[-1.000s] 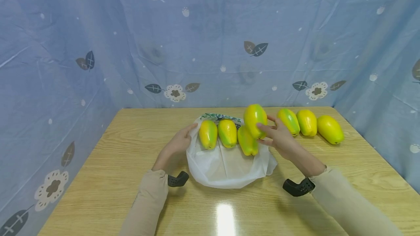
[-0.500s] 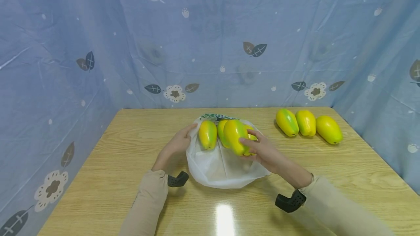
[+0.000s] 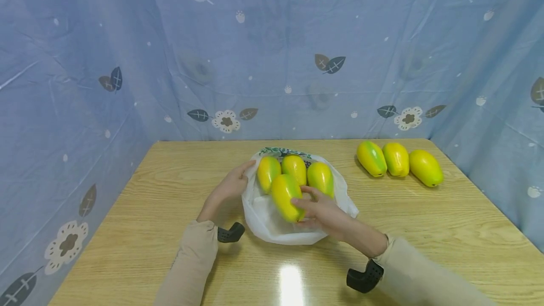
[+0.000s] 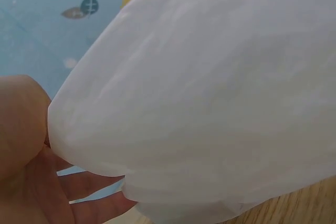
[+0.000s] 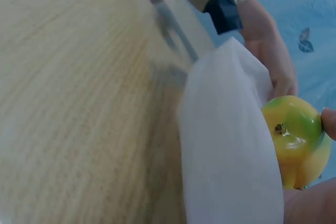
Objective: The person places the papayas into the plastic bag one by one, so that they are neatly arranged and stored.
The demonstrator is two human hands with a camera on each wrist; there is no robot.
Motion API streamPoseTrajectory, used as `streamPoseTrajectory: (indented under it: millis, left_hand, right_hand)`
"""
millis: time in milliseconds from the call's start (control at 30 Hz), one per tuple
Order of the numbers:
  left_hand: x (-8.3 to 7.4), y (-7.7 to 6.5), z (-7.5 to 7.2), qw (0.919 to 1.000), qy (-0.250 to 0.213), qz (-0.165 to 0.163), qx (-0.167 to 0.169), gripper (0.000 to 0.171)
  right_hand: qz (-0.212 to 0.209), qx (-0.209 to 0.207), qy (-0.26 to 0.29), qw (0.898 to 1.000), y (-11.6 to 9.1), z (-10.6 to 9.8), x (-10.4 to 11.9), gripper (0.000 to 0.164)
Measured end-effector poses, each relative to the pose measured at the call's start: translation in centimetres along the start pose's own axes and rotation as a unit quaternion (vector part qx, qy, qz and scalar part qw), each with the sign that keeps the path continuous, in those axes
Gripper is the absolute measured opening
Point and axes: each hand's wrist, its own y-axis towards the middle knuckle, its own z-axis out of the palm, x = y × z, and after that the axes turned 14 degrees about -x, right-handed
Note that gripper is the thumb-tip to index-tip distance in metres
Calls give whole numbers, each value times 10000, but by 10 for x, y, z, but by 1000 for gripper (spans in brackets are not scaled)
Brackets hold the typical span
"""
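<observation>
A white plastic bag (image 3: 265, 230) with a green print at its far edge lies with its mouth wide apart on the table. At its left rim, my left hand (image 3: 231, 184) pinches the plastic; the left wrist view has thumb and fingers on either side of the bag's edge (image 4: 199, 98). My right hand (image 3: 325, 214) grips a yellow-green papaya (image 3: 285, 197) over the front part of the bag. Behind it, three more papayas (image 3: 321, 177) sit in a row inside the bag. The right wrist view shows the held papaya's stem end (image 5: 294, 140) beyond the bag wall.
Three papayas (image 3: 396, 159) lie side by side at the table's back right. The wooden table (image 3: 178, 164) ends at a blue patterned curtain (image 3: 272, 60), which also hangs along both sides.
My right hand has carried the papaya leftward and toward me, from above the bag's right side to its front middle. The left hand has stayed at the bag's rim.
</observation>
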Motion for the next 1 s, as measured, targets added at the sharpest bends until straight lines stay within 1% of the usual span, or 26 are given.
streamPoseTrajectory:
  millis: [100, 200, 433, 600, 733, 900, 1000]
  left_hand:
    - [-1, -1, 0, 10000, 43, 33, -26, 55]
    - [-2, -1, 0, 10000, 64, 6, -38, 55]
    - [-2, 0, 1, 10000, 2, -86, 8, 55]
    - [-3, -2, 1, 9999, -25, -123, 14, 55]
    - [-3, -2, 1, 9999, -18, -117, 6, 55]
    - [-2, -1, 2, 10000, 5, -48, -11, 55]
    - [-2, -1, 1, 10000, 23, -28, -34, 55]
  right_hand:
    - [16, 136, -23, 9999, -2, 3, -3, 74]
    - [119, 221, -11, 9997, -2, 6, -5, 75]
    - [304, 219, -184, 9991, 3, 15, -12, 75]
    - [467, 479, 154, 9976, 7, 20, -16, 77]
    - [569, 645, 211, 9961, 10, 24, -18, 79]
    - [606, 628, 93, 9961, 12, 31, -20, 78]
    - [511, 512, -267, 9970, 11, 33, -19, 77]
